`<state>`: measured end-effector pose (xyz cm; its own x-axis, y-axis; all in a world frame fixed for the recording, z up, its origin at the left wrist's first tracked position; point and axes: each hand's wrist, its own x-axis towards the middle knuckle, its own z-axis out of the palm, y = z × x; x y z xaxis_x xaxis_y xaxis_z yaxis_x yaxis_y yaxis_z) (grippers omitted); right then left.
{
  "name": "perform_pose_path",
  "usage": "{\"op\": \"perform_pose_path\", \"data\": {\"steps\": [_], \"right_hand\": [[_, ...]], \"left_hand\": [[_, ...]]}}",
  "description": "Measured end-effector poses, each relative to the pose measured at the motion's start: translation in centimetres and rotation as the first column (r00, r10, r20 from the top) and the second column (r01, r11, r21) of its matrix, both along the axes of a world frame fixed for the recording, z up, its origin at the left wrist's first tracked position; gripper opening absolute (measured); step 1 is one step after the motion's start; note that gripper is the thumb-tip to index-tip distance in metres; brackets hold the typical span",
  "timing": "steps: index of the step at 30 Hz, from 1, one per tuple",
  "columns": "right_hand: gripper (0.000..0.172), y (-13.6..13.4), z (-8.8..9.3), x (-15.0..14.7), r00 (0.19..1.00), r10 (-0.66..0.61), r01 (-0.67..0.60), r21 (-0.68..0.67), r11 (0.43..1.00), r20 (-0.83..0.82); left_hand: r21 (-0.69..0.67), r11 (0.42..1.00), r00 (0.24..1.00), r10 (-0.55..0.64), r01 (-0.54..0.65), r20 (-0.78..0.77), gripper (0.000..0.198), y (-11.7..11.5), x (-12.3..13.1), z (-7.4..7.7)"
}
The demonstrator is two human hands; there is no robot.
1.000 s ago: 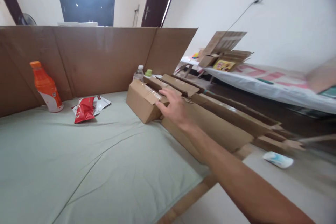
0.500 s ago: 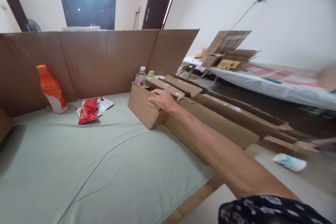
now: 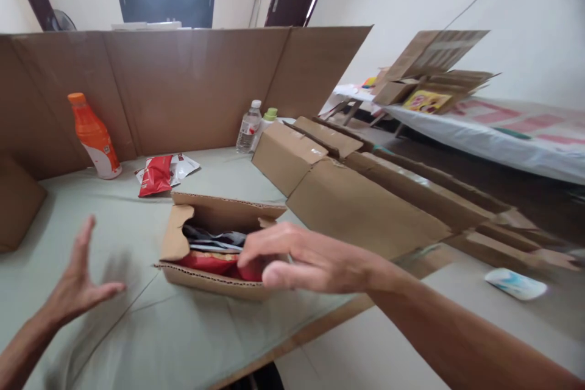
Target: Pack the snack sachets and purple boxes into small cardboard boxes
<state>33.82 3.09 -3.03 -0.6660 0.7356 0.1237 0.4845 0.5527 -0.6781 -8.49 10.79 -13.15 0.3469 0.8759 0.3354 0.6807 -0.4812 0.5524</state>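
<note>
While the left hand [image 3: 77, 289] hangs over the tabletop [image 3: 192, 338], thumb and fingers spread wide apart, its grip has nothing in it. To its right, well apart from its fingers, the box [image 3: 205, 284] sits upright near the front edge of the cloth-covered surface, open at the top. Inside lie dark packs [image 3: 214, 239] toward the far wall and red contents [image 3: 205, 262] along the near one.

At the box's right end is the right hand [image 3: 292, 259], fingers bent over the opening and thumb beside the near wall. That grip is partly closed, but I cannot tell whether it has hold of the cardboard or of anything inside.

Behind the box, a red packet [image 3: 156, 177] overlaps a white packet [image 3: 184, 167], and an orange bottle [image 3: 94, 140] stands to their left. Farther right, a clear bottle [image 3: 248, 129] stands just beside a green-capped bottle [image 3: 264, 125], near the cartons [image 3: 365, 213] that line the right side. A tall cardboard screen [image 3: 196, 91] runs along the back.
</note>
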Motion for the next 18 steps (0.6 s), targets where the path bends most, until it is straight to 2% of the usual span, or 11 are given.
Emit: {"op": "perform_pose_path", "data": {"steps": [1, 3, 4, 6, 8, 10, 13, 15, 16, 18], "right_hand": [[0.032, 0.5, 0.3, 0.0, 1.000, -0.006, 0.007, -0.026, 1.000, 0.020], [0.030, 1.8, 0.4, -0.3, 0.988, -0.033, 0.034, 0.000, 0.999, 0.150], [0.034, 2.4, 0.3, -0.7, 0.968, -0.041, 0.034, 0.033, 0.999, 0.246], [0.052, 3.4, -0.2, -1.8, 0.898, -0.072, 0.028, 0.108, 0.994, 0.433], [0.063, 4.0, -0.7, -3.2, 0.812, -0.150, 0.043, 0.198, 0.979, 0.564], [0.053, 4.4, -1.3, -4.6, 0.726, -0.181, 0.032, 0.229, 0.973, 0.664], [0.012, 4.8, -1.8, -5.6, 0.634, -0.110, -0.029, 0.165, 0.986, 0.765], [0.017, 4.7, -1.9, -5.5, 0.646, -0.119, -0.053, 0.200, 0.978, 0.754], [0.021, 4.5, -1.8, -5.2, 0.684, -0.145, -0.059, 0.252, 0.966, 0.715], [0.028, 3.7, -1.2, -4.3, 0.812, -0.185, -0.037, 0.365, 0.930, 0.554]], "left_hand": [[-0.083, 0.989, 0.992, -0.123, 0.125, 0.026, 0.127, -0.4, 1.5, -0.6], [-0.217, 0.930, 0.952, -0.271, 0.298, 0.145, 0.137, -0.4, 4.6, -1.3], [-0.266, 0.897, 0.930, -0.304, 0.352, 0.206, 0.142, -0.1, 6.0, -1.5], [-0.335, 0.839, 0.893, -0.337, 0.428, 0.298, 0.148, 0.8, 8.4, -1.7], [-0.368, 0.795, 0.864, -0.362, 0.482, 0.351, 0.152, 1.6, 10.4, -2.0], [-0.382, 0.757, 0.832, -0.376, 0.530, 0.408, 0.153, 1.8, 11.8, -2.4], [-0.377, 0.747, 0.811, -0.362, 0.547, 0.460, 0.149, 1.2, 12.6, -3.1], [-0.375, 0.762, 0.815, -0.330, 0.528, 0.476, 0.149, 0.7, 12.3, -3.4], [-0.376, 0.769, 0.818, -0.315, 0.517, 0.481, 0.150, 0.5, 11.9, -3.5], [-0.379, 0.783, 0.826, -0.287, 0.494, 0.485, 0.150, 0.0, 11.0, -3.6]]}}
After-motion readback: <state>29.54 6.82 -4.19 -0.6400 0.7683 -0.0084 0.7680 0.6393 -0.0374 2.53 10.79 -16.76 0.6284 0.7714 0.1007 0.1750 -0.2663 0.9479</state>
